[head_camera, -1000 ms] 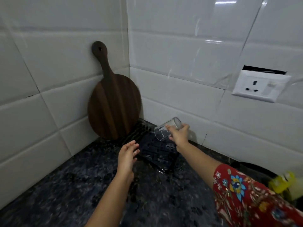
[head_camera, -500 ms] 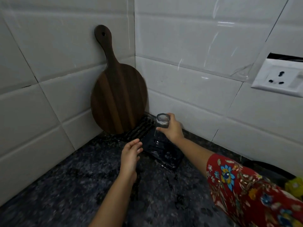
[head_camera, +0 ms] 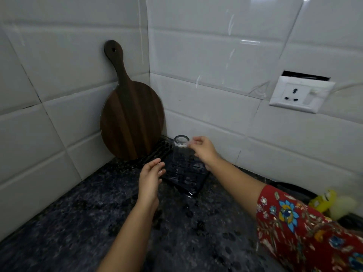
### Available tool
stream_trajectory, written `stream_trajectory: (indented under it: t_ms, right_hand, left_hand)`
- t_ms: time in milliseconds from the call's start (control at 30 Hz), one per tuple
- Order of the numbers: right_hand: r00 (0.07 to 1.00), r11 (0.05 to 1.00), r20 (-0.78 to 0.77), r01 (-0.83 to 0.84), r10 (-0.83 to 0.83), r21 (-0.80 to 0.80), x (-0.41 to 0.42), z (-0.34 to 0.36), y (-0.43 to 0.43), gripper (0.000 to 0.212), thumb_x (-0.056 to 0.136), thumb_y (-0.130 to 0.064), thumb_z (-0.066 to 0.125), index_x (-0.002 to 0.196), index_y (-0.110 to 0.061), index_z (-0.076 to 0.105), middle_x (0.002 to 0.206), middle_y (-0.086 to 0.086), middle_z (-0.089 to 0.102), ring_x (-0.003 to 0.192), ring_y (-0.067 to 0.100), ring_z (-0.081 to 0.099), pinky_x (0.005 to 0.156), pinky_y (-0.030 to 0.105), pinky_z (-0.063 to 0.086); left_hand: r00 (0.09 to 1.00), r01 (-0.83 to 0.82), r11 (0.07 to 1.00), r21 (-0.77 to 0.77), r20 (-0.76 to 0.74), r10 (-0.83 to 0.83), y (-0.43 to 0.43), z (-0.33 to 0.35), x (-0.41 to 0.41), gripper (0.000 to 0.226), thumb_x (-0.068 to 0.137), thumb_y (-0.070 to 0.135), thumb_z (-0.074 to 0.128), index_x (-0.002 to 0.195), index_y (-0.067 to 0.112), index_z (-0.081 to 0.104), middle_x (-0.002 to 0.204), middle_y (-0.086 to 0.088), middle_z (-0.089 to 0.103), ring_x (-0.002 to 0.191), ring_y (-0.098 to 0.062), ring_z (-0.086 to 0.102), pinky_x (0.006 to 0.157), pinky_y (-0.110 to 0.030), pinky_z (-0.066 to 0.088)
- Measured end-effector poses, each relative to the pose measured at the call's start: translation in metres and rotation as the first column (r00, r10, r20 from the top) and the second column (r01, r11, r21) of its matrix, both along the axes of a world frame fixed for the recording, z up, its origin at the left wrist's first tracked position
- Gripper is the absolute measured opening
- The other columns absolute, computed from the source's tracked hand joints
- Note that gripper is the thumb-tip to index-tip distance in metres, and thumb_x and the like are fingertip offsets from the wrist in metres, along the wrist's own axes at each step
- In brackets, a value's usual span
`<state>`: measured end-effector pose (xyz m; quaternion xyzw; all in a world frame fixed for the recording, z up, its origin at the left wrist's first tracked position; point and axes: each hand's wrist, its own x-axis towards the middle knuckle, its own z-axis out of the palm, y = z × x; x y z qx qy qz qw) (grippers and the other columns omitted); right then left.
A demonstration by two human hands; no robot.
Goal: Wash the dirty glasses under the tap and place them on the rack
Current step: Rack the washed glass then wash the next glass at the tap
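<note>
A clear glass (head_camera: 180,154) stands upside down on the black drying rack (head_camera: 189,184) in the corner of the dark stone counter. My right hand (head_camera: 204,152) is just to the right of the glass's upturned base. Its fingers are loosely spread and blurred, and they no longer wrap the glass. My left hand (head_camera: 150,177) hovers at the rack's left edge with straight fingers and holds nothing. No tap or other glasses are in view.
A round wooden cutting board (head_camera: 131,118) leans against the tiled wall behind the rack. A white wall socket (head_camera: 300,95) sits to the right. A yellow object (head_camera: 324,201) lies at the right edge beside a dark rim. The speckled counter (head_camera: 88,222) stretches toward me.
The right hand turned the glass from tilted in the air to upside down, set it on the rack, and loosened its grip. The left hand stayed by the rack.
</note>
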<state>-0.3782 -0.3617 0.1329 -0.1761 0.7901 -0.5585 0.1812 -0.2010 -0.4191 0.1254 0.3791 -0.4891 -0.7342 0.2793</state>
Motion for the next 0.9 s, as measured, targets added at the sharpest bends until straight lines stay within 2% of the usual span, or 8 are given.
stream_trajectory:
  t_ms: [67,100,267,467,600,700,800,900]
  right_hand:
    - [0.995,0.994,0.101,0.025,-0.014,-0.103,0.020,0.024,0.030,0.010,0.086,-0.016,0.065,0.094,-0.020,0.060,0.088,0.001,0.062,0.076,0.011,0.057,0.066,0.024,0.046]
    - [0.991,0.989,0.136,0.030,-0.010,-0.147,0.032,0.035,0.048,0.008,0.088,-0.014,0.063,0.088,-0.022,0.060,0.086,0.000,0.062,0.073,0.009,0.056,0.064,0.022,0.046]
    - [0.961,0.969,0.265,-0.011,0.078,-0.247,0.092,0.078,0.148,0.009,0.094,-0.017,0.054,0.096,-0.020,0.062,0.088,-0.005,0.068,0.078,0.011,0.063,0.071,0.022,0.049]
    - [0.972,0.980,0.162,-0.153,0.172,-0.124,0.159,0.082,0.271,0.015,0.095,-0.025,0.054,0.100,-0.021,0.067,0.091,-0.005,0.073,0.081,0.010,0.067,0.076,0.025,0.049]
    - [0.991,0.988,0.039,-0.126,0.130,-0.089,0.188,0.053,0.333,0.014,0.094,-0.015,0.056,0.101,-0.022,0.066,0.097,-0.004,0.072,0.090,0.008,0.065,0.075,0.019,0.047]
    - [0.994,0.993,0.015,-0.107,0.107,-0.049,0.205,0.019,0.368,0.032,0.092,0.004,0.050,0.110,-0.022,0.058,0.112,0.000,0.064,0.104,0.012,0.060,0.079,0.017,0.048]
    - [0.987,0.996,0.131,-0.088,0.088,-0.009,0.220,-0.021,0.388,0.058,0.084,0.019,0.045,0.121,-0.025,0.046,0.124,0.001,0.052,0.119,0.017,0.050,0.084,0.021,0.045]
    - [0.972,0.992,0.203,-0.126,0.118,0.026,0.230,-0.059,0.391,0.077,0.076,0.007,0.070,0.135,-0.027,0.035,0.137,-0.001,0.045,0.129,0.016,0.041,0.102,0.036,0.042]
  left_hand:
    - [0.999,0.037,0.999,-0.023,-0.021,-0.038,0.021,0.013,0.005,0.023,0.097,0.017,0.053,0.119,0.020,0.060,0.099,0.010,0.066,0.090,-0.006,0.063,0.079,-0.025,0.044]
    - [0.997,0.062,0.997,-0.038,-0.033,-0.063,0.034,0.020,0.009,0.022,0.097,0.017,0.053,0.117,0.020,0.061,0.099,0.010,0.067,0.090,-0.006,0.063,0.078,-0.024,0.044]
    - [0.972,0.214,0.970,-0.117,-0.075,-0.224,0.112,0.044,0.039,0.018,0.098,0.020,0.054,0.113,0.023,0.062,0.100,0.007,0.071,0.090,-0.008,0.067,0.078,-0.024,0.046]
    - [0.923,0.358,0.908,-0.219,-0.061,-0.379,0.203,0.040,0.094,0.017,0.099,0.015,0.050,0.109,0.019,0.064,0.098,0.002,0.071,0.081,-0.003,0.068,0.068,-0.011,0.051]
    - [0.925,0.375,0.901,-0.219,0.020,-0.380,0.242,0.019,0.122,0.016,0.098,0.012,0.052,0.106,0.017,0.065,0.094,0.002,0.072,0.081,-0.009,0.066,0.069,-0.015,0.049]
    - [0.918,0.397,0.898,-0.189,0.071,-0.391,0.261,0.003,0.138,0.017,0.099,0.014,0.051,0.111,0.015,0.063,0.101,-0.003,0.070,0.088,-0.012,0.066,0.070,-0.015,0.049]
    - [0.913,0.406,0.895,-0.183,0.119,-0.390,0.272,-0.010,0.149,0.016,0.100,0.014,0.051,0.111,0.016,0.062,0.104,-0.002,0.069,0.094,-0.014,0.066,0.068,-0.013,0.049]
    - [0.914,0.401,0.897,-0.186,0.149,-0.378,0.277,-0.022,0.154,0.014,0.099,0.014,0.053,0.110,0.016,0.061,0.107,-0.004,0.069,0.090,-0.012,0.065,0.063,-0.006,0.048]
